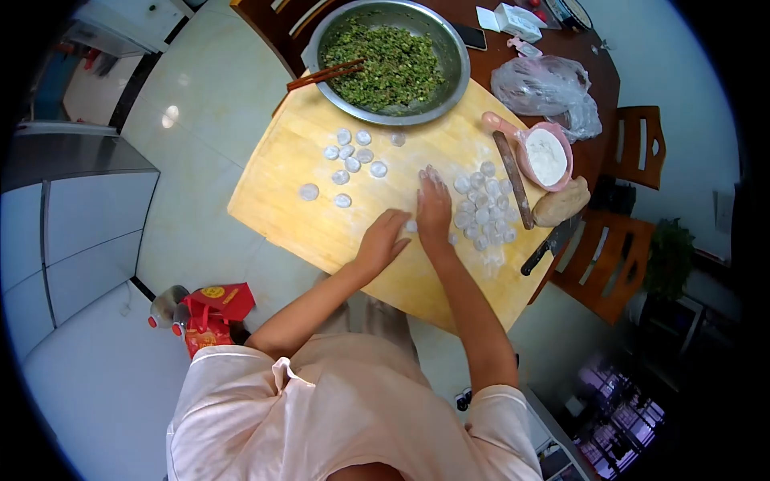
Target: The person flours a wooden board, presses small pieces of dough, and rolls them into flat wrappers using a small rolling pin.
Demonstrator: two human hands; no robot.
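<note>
My left hand point(382, 243) is low over the floured wooden board point(297, 172), thumb and fingers apart and slightly blurred. Just off its fingertips lies a small dough piece point(411, 226), between my two hands. My right hand point(434, 207) rests palm down, with floury fingers stretched out over the board; what is under its palm is hidden. To its right sits a cluster of floured dough pieces point(482, 216), one by the wrist. Several flattened dough discs point(352, 164) are scattered on the board's left half.
At the back stands a metal bowl point(316, 54) of chopped green filling with chopsticks point(324, 74) across its rim. On the right are a rolling pin point(513, 180), a pink flour scoop point(547, 155), a dough lump point(561, 202), a knife point(539, 255) and a plastic bag point(545, 86).
</note>
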